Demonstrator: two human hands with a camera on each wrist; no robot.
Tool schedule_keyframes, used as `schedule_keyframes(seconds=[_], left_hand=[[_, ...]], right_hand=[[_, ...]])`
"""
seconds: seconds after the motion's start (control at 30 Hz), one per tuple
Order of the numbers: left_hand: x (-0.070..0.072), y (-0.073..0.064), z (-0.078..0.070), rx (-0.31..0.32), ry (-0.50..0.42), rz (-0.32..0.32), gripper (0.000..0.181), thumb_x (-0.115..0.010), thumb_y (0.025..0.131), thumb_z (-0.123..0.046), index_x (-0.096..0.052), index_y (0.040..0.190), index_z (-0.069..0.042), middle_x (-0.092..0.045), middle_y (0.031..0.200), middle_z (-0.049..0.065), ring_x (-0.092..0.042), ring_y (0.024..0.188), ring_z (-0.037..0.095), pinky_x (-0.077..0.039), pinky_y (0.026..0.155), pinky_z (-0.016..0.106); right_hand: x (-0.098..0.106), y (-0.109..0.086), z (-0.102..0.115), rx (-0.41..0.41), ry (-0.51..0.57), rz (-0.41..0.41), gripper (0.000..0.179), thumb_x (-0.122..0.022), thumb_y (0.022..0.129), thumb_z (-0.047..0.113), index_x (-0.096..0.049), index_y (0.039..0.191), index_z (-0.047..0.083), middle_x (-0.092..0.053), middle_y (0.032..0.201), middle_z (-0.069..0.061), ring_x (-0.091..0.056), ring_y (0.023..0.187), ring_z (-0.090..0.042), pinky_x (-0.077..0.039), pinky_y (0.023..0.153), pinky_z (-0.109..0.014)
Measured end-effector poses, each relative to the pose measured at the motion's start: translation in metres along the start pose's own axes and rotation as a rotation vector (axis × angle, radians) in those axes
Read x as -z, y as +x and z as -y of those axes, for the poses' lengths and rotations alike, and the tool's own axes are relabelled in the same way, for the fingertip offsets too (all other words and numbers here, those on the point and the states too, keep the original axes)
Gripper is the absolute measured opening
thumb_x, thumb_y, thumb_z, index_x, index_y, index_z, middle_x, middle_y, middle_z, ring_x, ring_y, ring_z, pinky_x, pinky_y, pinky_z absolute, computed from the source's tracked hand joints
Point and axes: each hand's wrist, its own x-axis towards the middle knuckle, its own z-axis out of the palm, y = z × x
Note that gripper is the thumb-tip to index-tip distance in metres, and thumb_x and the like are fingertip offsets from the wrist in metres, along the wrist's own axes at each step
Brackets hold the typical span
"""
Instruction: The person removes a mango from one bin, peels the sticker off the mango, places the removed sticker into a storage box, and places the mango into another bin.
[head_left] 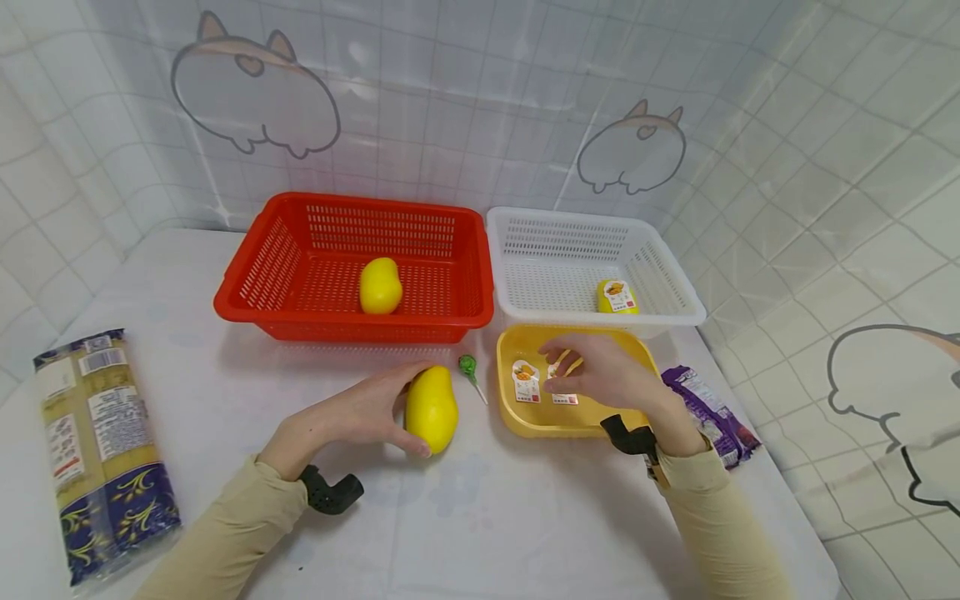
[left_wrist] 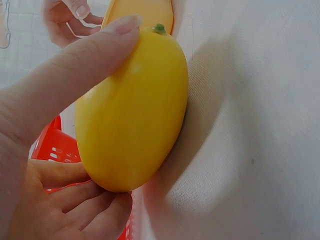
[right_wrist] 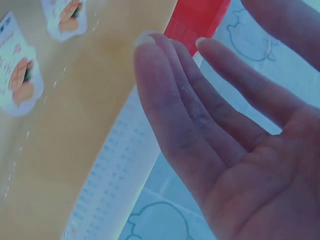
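A yellow mango [head_left: 431,410] lies on the white cloth, gripped by my left hand [head_left: 360,414]. In the left wrist view the thumb lies along the mango [left_wrist: 137,115] near its green stem end, and the fingers touch its other end. My right hand [head_left: 611,377] hovers over a yellow basin [head_left: 555,431], its fingers loosely bent and holding nothing. Inside the basin are two mango-picture stickers; the left sticker [head_left: 526,382] shows fully, while the right sticker [head_left: 564,392] is partly behind the fingers. Both stickers also appear in the right wrist view.
Behind stands a red basket [head_left: 480,237] with a mango [head_left: 381,286] in it. Beside it, a white basket [head_left: 600,223] contains a stickered mango [head_left: 605,292]. A green lollipop [head_left: 467,367] lies between mango and basin. A purple packet [head_left: 712,412] is right; a noodle-like pack [head_left: 108,450] is left.
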Motion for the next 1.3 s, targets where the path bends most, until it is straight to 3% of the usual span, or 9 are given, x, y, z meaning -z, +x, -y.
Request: schedule_keyframes(seconds=[0.47, 0.63, 0.93, 1.2, 1.3], left_hand=[[0.001, -0.001, -0.001, -0.001, 0.008, 0.001, 0.112, -0.093, 0.064, -0.043, -0.032, 0.153, -0.012, -0.044, 0.150, 0.000, -0.044, 0.138, 0.021, -0.035, 0.118, 0.044], [0.001, -0.002, -0.002, 0.013, 0.000, 0.004, 0.114, -0.093, 0.064, -0.044, -0.031, 0.154, -0.013, -0.043, 0.151, 0.000, -0.043, 0.138, 0.022, -0.035, 0.118, 0.045], [0.002, -0.002, 0.000, 0.005, -0.002, 0.004, 0.111, -0.093, 0.065, -0.044, -0.032, 0.153, -0.014, -0.045, 0.148, -0.001, -0.045, 0.135, 0.021, -0.036, 0.117, 0.045], [0.001, -0.001, 0.000, -0.012, -0.026, 0.004, 0.109, -0.093, 0.065, -0.044, -0.033, 0.152, -0.016, -0.045, 0.147, -0.002, -0.046, 0.133, 0.020, -0.037, 0.117, 0.045], [0.000, 0.000, 0.000, -0.019, -0.030, 0.011, 0.110, -0.093, 0.065, -0.044, -0.033, 0.152, -0.015, -0.045, 0.148, -0.002, -0.045, 0.135, 0.020, -0.038, 0.117, 0.044]], right_hand=[[-0.021, 0.006, 0.025, -0.015, 0.096, -0.049, 0.048, -0.081, 0.084, 0.021, -0.064, 0.126, 0.006, -0.068, 0.112, -0.003, -0.066, 0.096, -0.018, -0.059, 0.086, -0.038], [-0.032, 0.007, 0.034, -0.032, 0.133, -0.063, 0.050, -0.080, 0.085, 0.023, -0.062, 0.129, 0.008, -0.067, 0.117, -0.006, -0.065, 0.095, -0.016, -0.058, 0.084, -0.032], [-0.049, 0.018, 0.054, -0.080, 0.173, -0.042, 0.056, -0.078, 0.087, 0.028, -0.056, 0.137, 0.014, -0.064, 0.115, 0.000, -0.062, 0.100, -0.015, -0.057, 0.083, -0.029], [-0.069, 0.031, 0.066, 0.044, 0.214, -0.049, 0.053, -0.072, 0.093, 0.022, -0.049, 0.140, 0.014, -0.058, 0.128, -0.001, -0.062, 0.099, -0.020, -0.057, 0.085, -0.035], [-0.079, 0.033, 0.066, 0.057, 0.217, -0.040, 0.053, -0.069, 0.095, 0.022, -0.046, 0.142, 0.014, -0.056, 0.130, -0.004, -0.061, 0.098, -0.019, -0.057, 0.084, -0.031]])
